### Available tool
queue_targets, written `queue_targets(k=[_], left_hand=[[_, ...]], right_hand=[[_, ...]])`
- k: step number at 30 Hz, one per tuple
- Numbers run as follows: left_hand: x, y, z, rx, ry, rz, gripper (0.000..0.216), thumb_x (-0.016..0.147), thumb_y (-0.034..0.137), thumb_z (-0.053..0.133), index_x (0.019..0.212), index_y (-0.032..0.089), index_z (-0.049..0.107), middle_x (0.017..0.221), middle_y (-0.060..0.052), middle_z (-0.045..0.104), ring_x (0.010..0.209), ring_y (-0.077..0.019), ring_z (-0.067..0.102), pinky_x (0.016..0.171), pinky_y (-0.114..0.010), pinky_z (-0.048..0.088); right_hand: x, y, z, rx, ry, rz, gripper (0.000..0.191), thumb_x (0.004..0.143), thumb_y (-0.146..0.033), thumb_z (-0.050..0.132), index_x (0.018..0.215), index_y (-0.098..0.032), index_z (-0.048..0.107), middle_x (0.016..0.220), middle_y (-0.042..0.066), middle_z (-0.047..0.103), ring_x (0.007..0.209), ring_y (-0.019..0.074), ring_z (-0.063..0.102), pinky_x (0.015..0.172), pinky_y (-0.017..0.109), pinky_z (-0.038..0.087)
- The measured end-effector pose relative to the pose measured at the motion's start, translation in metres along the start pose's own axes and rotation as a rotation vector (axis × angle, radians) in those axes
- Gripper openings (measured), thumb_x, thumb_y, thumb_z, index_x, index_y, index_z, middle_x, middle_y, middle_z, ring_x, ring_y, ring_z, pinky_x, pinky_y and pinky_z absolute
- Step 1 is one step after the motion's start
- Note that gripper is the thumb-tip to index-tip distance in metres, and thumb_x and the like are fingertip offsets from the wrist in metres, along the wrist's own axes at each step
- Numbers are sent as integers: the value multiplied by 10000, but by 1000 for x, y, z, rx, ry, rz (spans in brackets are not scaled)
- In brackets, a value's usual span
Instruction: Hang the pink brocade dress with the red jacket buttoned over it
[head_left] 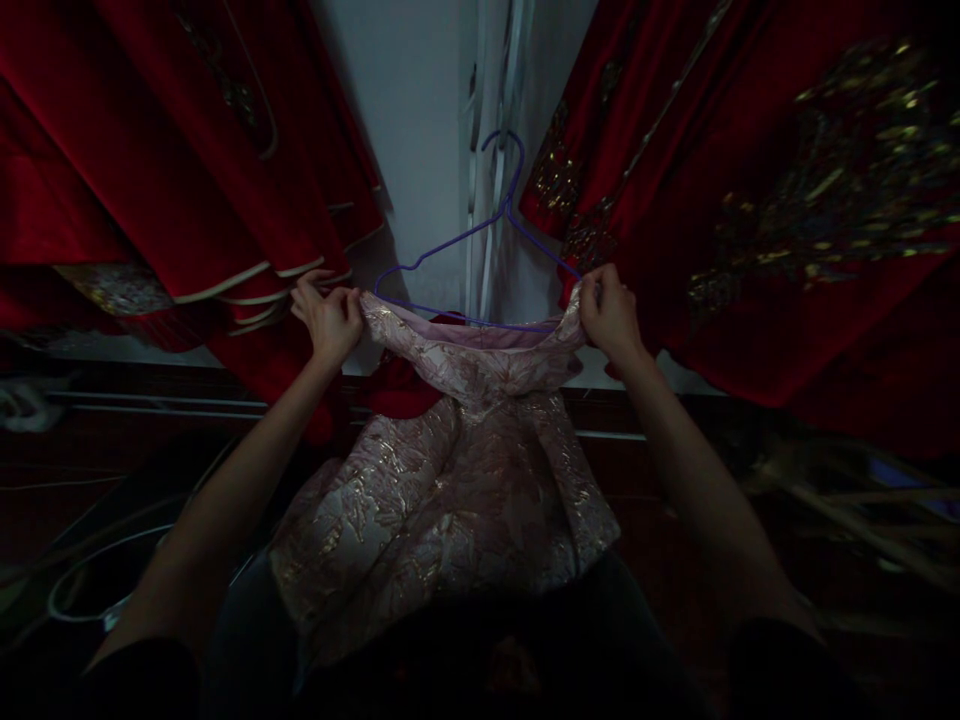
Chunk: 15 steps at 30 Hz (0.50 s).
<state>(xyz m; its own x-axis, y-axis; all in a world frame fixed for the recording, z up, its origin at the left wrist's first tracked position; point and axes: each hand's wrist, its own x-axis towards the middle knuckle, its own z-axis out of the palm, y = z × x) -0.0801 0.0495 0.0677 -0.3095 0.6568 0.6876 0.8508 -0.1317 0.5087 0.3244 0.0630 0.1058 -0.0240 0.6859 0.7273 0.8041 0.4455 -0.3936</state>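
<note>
A pale pink brocade dress [450,480] with gold pattern hangs down in front of me, its top edge stretched between both hands. My left hand [328,315] is closed on the dress's left shoulder. On the dress's right shoulder my right hand [609,312] is closed, beside the right end of a purple wire hanger [480,232]. The hanger sits just above the neckline, its lower bar inside the top of the dress and its hook pointing up. A bit of red fabric [401,390] shows behind the dress on the left.
Red velvet garments with pale trim [187,170] hang at the left. Red garments with gold embroidery [787,200] hang at the right. A white wall [420,110] and thin white strips [495,80] lie between them. Dark cables and a pale hoop [82,585] lie low left.
</note>
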Motion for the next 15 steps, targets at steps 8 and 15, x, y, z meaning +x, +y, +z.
queue_targets(k=[8,15], left_hand=[[7,-2,6,37,6,20,250,886,364,505,877,158,646,1343,-135,415,1251,-352,343,1020,-556,268],[5,-1,5,29,18,0,269,865,406,504,859,176,643,1340,-146,414,1266,-389,328,1021,-604,256]], right_hand=[[2,2,-3,8,-29,-1,461,940,-575,272,975,-198,537,859,125,642,867,283,634,794,431,453],[1,2,-2,27,-26,-9,477,931,-603,270,954,-206,534,844,121,646,832,277,636,780,432,462]])
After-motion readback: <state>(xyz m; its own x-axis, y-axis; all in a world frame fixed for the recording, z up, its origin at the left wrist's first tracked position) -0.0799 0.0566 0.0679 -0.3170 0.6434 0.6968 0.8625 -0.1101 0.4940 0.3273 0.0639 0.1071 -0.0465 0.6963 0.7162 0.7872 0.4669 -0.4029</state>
